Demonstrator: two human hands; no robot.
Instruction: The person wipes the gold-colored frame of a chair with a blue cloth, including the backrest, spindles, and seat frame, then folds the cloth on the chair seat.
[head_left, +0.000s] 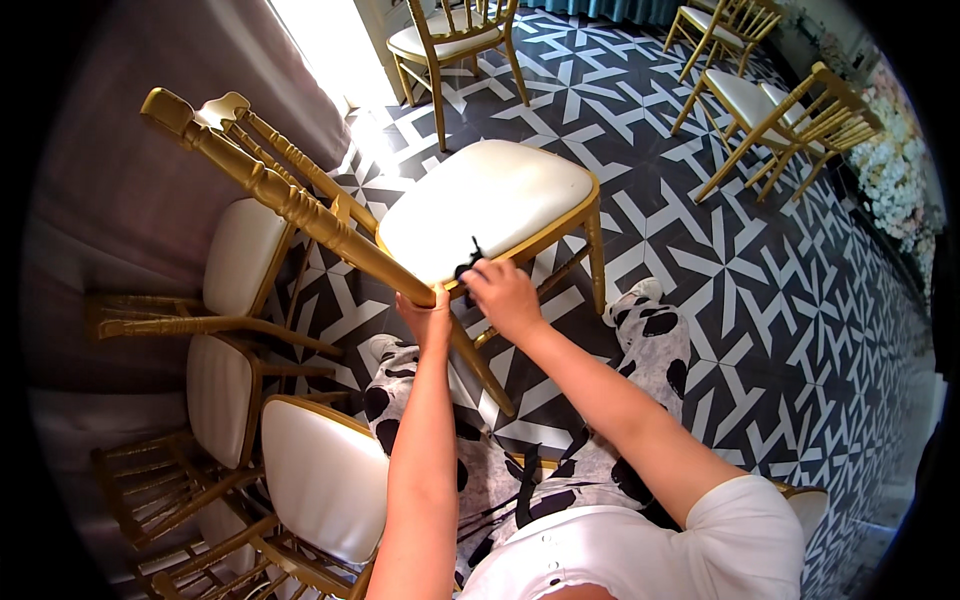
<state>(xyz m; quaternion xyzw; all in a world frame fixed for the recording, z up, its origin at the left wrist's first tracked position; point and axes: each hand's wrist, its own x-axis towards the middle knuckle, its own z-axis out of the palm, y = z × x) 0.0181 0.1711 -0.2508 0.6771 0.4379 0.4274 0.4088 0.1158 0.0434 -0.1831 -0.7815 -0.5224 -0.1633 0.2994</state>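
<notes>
A gold chair point(490, 200) with a white padded seat stands tilted in front of me, its turned back post point(330, 235) slanting up to the left. My left hand point(425, 318) is closed round that post near the seat's corner. Beside it, my right hand point(506, 298) pinches a small black object with a thin, strap-like end point(475, 246) at the seat's near edge. Its exact kind is unclear, and my fingers partly hide it. The two hands are close together but apart.
Several gold chairs with white seats point(325, 478) lie stacked or tipped at my left, beside a draped curtain point(120, 200). Another chair point(445, 45) stands beyond, with more chairs point(745, 105) at the far right near white flowers point(895, 170). The floor point(770, 290) has black-and-white patterned tiles.
</notes>
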